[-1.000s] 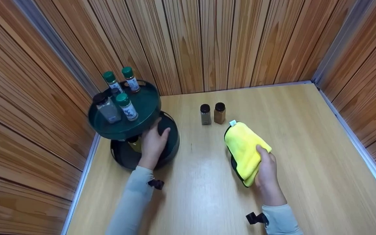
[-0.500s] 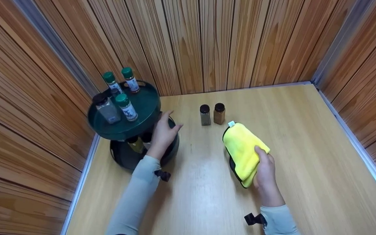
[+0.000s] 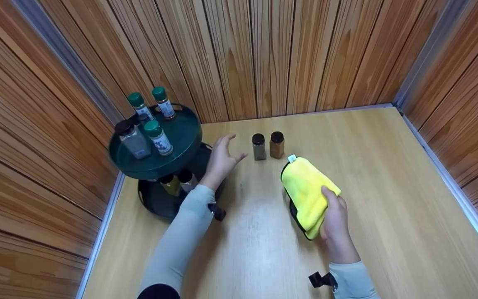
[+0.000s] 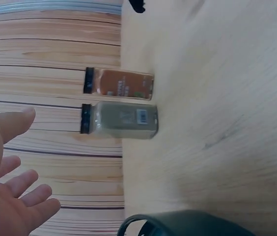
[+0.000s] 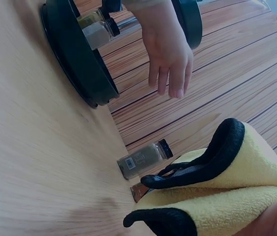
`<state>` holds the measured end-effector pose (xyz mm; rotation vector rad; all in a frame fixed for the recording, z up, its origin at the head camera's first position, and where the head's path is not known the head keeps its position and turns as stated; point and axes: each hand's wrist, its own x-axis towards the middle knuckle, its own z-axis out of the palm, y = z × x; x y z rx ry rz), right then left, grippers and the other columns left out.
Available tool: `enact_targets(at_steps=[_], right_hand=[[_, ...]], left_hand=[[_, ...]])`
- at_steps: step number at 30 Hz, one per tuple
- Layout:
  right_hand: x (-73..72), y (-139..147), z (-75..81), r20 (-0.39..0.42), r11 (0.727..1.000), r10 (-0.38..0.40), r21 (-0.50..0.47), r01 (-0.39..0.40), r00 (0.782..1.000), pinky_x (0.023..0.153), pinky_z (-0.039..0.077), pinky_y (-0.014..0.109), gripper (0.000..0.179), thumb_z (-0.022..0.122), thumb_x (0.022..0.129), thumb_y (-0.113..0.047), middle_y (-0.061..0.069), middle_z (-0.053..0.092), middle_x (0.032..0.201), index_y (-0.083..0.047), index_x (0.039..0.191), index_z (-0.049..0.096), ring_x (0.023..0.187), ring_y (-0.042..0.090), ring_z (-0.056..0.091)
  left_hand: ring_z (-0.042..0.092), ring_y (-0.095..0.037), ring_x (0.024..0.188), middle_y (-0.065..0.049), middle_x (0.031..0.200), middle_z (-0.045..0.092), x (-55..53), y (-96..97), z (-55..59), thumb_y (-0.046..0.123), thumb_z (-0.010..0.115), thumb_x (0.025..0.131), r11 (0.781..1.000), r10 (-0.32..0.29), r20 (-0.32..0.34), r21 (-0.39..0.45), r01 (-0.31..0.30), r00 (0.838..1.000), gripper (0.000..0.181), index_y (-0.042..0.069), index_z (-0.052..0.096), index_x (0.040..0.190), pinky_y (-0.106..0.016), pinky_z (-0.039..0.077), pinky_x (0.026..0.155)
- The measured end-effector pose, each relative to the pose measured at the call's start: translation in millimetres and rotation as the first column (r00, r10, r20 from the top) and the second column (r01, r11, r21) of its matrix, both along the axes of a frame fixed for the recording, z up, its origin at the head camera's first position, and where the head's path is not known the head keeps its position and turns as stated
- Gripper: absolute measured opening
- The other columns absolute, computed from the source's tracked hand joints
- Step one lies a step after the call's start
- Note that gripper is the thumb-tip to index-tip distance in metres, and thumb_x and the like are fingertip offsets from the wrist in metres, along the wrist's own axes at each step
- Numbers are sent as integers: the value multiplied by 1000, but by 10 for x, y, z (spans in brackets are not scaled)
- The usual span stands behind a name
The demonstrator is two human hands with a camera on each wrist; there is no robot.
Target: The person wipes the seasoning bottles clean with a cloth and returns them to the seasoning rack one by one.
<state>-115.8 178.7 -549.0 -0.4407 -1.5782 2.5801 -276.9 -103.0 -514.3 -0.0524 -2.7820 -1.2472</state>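
My left hand hovers to the right of the two-tier green tray stand, fingers spread and holding nothing. Ahead of it stand two black-capped spice jars: a grey-green one nearer the hand and a brown one beside it. A folded yellow cloth with black edging and a white tag is gripped in my right hand, thumb on top. In the right wrist view the cloth partly covers the brown jar.
On the upper tier are several jars, among them a green-capped one and a larger black-capped one that leans. Two more jars stand on the lower tier, including a yellowish one. Wood-panelled walls enclose the table.
My left hand has come out from the lower tier and moved right toward the two standing jars, leaving a whitish jar visible there. The right hand holds the cloth almost where it was.
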Motion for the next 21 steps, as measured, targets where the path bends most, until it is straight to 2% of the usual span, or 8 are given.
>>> enact_targets(at_steps=[4,8,11,16,21], right_hand=[[-3,15,-1,8,1000,-10,10,10,1000,83,59,34,38,50,107,-33,4,71,104,0,127,55,95,18,70],[3,26,4,23,1000,2,21,-3,1000,84,58,35,38,50,107,-34,4,70,104,-1,127,55,95,18,69],[6,26,8,23,1000,3,19,-3,1000,84,59,35,38,49,107,-34,5,70,105,-1,127,55,95,19,69],[-5,-41,22,23,1000,13,13,-13,1000,83,59,37,40,50,107,-35,6,69,107,-2,129,54,96,21,69],[-4,-144,38,12,1000,20,4,-20,1000,80,59,36,37,50,107,-32,6,69,102,0,125,54,92,20,69]], left_hand=[[42,-24,145,-4,156,46,-134,93,-100,29,81,90,1000,-27,100,13,26,995,70,22,47,151,-44,38,118],[41,-20,145,0,157,43,-277,155,-231,33,80,90,999,-27,185,-23,32,982,73,26,43,153,-43,38,118],[41,-19,145,0,157,43,-383,207,-332,33,81,89,998,-39,191,-34,46,981,75,25,43,154,-42,38,118],[42,-21,145,-2,158,45,-533,335,-504,23,82,88,998,-60,172,40,53,983,79,19,40,155,-41,38,117],[42,-24,146,-6,160,43,-589,407,-617,18,84,86,996,-42,187,84,26,982,85,13,38,157,-39,39,117]])
